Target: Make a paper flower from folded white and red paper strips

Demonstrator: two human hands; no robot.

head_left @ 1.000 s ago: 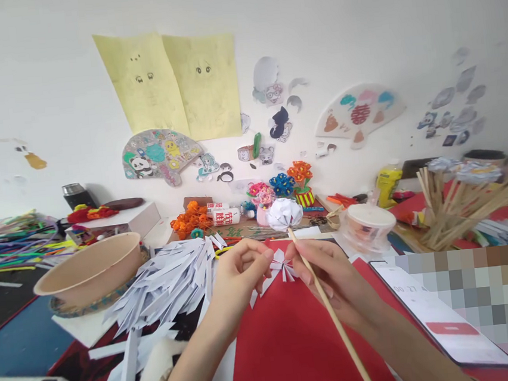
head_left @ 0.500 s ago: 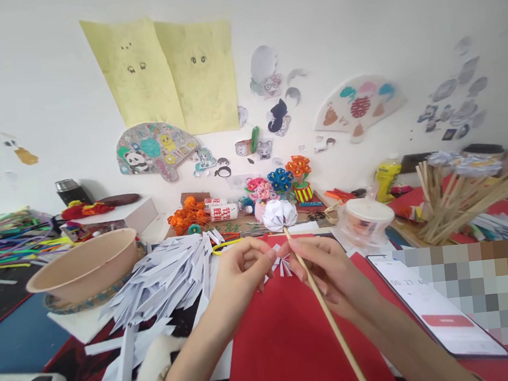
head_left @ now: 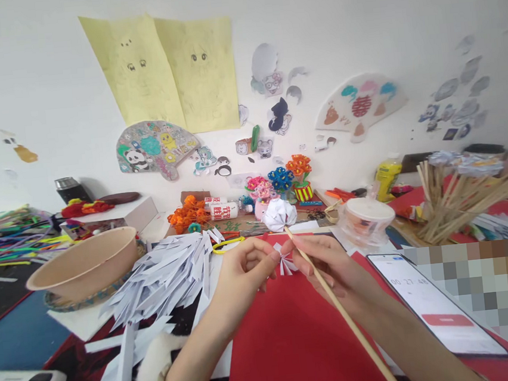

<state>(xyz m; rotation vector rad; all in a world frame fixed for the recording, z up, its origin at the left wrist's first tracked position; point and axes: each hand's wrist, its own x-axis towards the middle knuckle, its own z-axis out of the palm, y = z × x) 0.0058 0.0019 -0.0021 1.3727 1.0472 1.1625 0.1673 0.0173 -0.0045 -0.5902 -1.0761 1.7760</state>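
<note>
A thin wooden stick [head_left: 336, 302] slants up from the lower right, tipped with a white folded-paper flower [head_left: 279, 214]. My right hand [head_left: 326, 261] pinches the stick just below the flower. Close by on the left, my left hand [head_left: 252, 265] is closed, thumb against fingers; whatever it may hold is hidden. Between and behind the hands, white pleated paper [head_left: 286, 263] shows over the red sheet [head_left: 295, 342]. Left of my left wrist lies a pile of folded white paper strips [head_left: 159, 277].
A beige bowl [head_left: 85, 260] stands at left on a woven mat. Yellow-handled scissors [head_left: 227, 246] lie behind the left hand. At right are a phone [head_left: 440, 310] with a running timer, a lidded tub [head_left: 367, 221] and a bundle of wooden sticks [head_left: 461, 200].
The lower end of the stick has swung to the right in my right hand. Both hands stay in nearly the same place, and the flower has barely shifted.
</note>
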